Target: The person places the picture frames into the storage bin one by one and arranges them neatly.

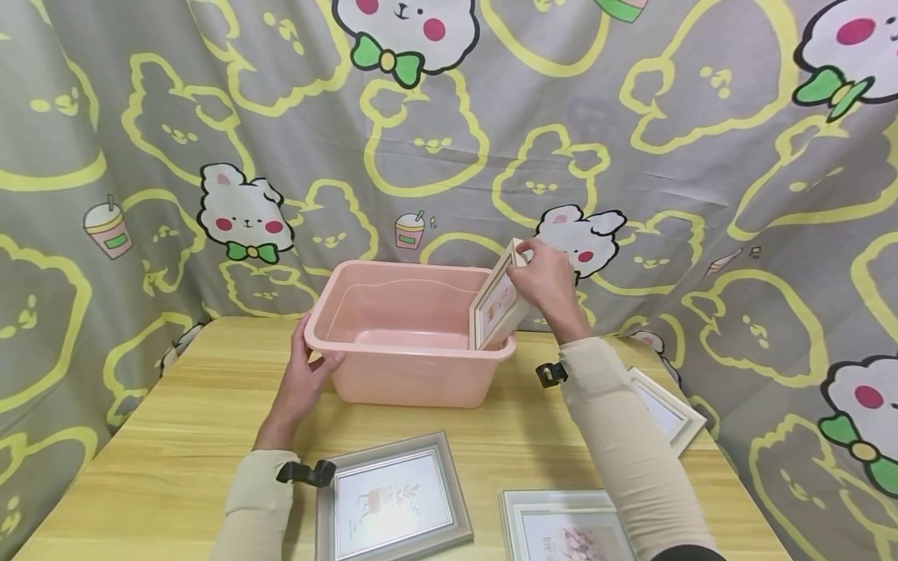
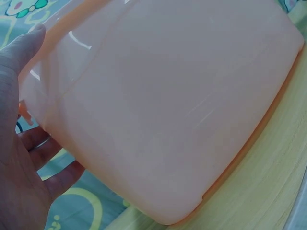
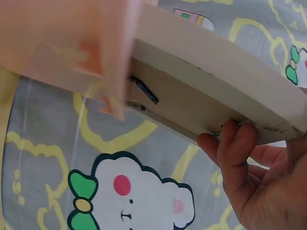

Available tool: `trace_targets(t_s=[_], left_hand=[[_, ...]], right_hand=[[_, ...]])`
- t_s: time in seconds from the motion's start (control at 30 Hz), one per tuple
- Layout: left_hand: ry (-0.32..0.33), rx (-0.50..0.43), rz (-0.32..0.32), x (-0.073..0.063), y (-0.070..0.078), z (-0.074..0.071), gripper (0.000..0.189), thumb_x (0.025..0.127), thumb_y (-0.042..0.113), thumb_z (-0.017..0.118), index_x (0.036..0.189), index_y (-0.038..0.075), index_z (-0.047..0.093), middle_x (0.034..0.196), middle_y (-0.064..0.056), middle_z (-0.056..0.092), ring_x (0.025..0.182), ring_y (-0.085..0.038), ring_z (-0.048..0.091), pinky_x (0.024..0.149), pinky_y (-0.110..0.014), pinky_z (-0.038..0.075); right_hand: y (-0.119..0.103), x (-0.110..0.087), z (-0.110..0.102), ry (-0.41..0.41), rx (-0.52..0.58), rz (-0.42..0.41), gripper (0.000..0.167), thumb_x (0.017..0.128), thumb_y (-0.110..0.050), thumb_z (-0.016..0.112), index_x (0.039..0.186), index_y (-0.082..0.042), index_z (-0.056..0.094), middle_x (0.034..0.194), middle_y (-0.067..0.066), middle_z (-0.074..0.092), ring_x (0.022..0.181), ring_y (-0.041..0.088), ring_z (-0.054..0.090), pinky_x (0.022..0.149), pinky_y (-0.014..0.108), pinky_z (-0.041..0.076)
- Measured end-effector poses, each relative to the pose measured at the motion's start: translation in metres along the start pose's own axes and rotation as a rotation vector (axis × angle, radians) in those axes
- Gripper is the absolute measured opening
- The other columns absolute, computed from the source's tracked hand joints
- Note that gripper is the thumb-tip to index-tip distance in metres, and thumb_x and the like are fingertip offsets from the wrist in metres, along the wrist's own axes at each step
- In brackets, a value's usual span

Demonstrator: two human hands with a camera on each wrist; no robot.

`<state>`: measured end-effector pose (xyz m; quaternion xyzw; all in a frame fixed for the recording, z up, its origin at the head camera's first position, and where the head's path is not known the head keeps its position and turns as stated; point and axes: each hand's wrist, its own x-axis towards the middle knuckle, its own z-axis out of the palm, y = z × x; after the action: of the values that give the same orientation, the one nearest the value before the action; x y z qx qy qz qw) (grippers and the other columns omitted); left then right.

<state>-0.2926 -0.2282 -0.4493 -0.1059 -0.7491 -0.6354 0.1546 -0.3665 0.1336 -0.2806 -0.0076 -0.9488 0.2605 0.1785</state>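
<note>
A pink plastic bin [image 1: 414,378] stands on the wooden table near the curtain. My left hand [image 1: 303,383] grips its left rim, thumb over the front corner; in the left wrist view the fingers [image 2: 64,179] lie behind the bin's end wall. My right hand [image 1: 547,276] holds a cream picture frame [image 1: 515,315] by its upper edge. That picture frame leans tilted at the bin's right end, its lower part inside the rim. The right wrist view shows the frame's brown backing [image 3: 182,103] with the fingertips [image 3: 230,132] against it.
A grey picture frame [image 1: 459,499] lies face up at the front left of the table [image 1: 175,444]. White picture frames [image 1: 515,499] lie at the front right, partly under my right forearm. Another cream frame [image 1: 691,425] lies near the right edge. A patterned curtain [image 1: 449,210] hangs close behind.
</note>
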Motion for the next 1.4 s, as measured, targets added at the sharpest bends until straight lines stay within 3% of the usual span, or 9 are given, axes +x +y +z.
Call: trace_targets(t_s=[0.2,0.33,0.53,0.73,1.03,1.4], left_hand=[[-0.004,0.010,-0.007,0.001,0.001,0.000,0.085,0.094,0.013,0.062,0.156,0.020,0.004,0.151,-0.015,0.030,0.125,-0.009,0.039,0.093,-0.007,0.042],[-0.004,0.021,-0.010,0.001,0.001,0.000,0.085,0.094,0.014,0.062,0.156,0.019,0.003,0.151,-0.014,0.030,0.126,-0.010,0.039,0.094,-0.007,0.042],[-0.005,0.026,-0.015,0.001,0.000,-0.001,0.085,0.094,0.014,0.062,0.156,0.020,0.004,0.152,-0.014,0.030,0.127,-0.012,0.039,0.094,-0.008,0.042],[0.005,0.023,-0.010,0.001,0.001,-0.001,0.085,0.094,0.013,0.062,0.156,0.018,0.004,0.151,-0.013,0.030,0.126,-0.012,0.039,0.093,-0.007,0.042],[-0.001,0.023,-0.005,0.001,0.000,0.000,0.084,0.094,0.012,0.062,0.156,0.020,0.005,0.151,-0.013,0.030,0.125,-0.011,0.039,0.093,-0.007,0.042],[-0.002,0.025,-0.005,0.001,0.000,0.000,0.084,0.095,0.013,0.061,0.156,0.022,0.005,0.152,-0.013,0.030,0.127,-0.013,0.039,0.093,-0.007,0.042]], right_hand=[[0.002,-0.003,0.008,-0.007,-0.005,0.012,0.040,0.081,-0.025,0.060,0.120,-0.017,0.063,0.108,0.018,0.065,0.091,0.032,0.057,0.069,0.040,0.049],[-0.001,-0.004,0.014,-0.011,-0.033,-0.028,0.041,0.081,-0.023,0.059,0.120,-0.014,0.063,0.106,0.019,0.066,0.090,0.033,0.059,0.068,0.041,0.051],[-0.004,-0.007,0.024,-0.024,-0.102,-0.069,0.040,0.080,-0.024,0.060,0.119,-0.011,0.064,0.101,0.019,0.068,0.084,0.035,0.062,0.066,0.044,0.052],[-0.004,-0.009,0.033,-0.039,-0.119,-0.084,0.039,0.081,-0.022,0.059,0.118,-0.011,0.064,0.093,0.015,0.068,0.077,0.031,0.061,0.058,0.038,0.048],[0.000,-0.008,0.048,-0.053,-0.128,-0.085,0.039,0.080,-0.017,0.057,0.118,-0.011,0.065,0.103,0.016,0.069,0.081,0.033,0.062,0.064,0.042,0.052],[0.002,-0.011,0.059,-0.050,-0.145,-0.074,0.039,0.079,-0.017,0.059,0.117,-0.011,0.065,0.101,0.015,0.069,0.075,0.032,0.061,0.057,0.038,0.049]])
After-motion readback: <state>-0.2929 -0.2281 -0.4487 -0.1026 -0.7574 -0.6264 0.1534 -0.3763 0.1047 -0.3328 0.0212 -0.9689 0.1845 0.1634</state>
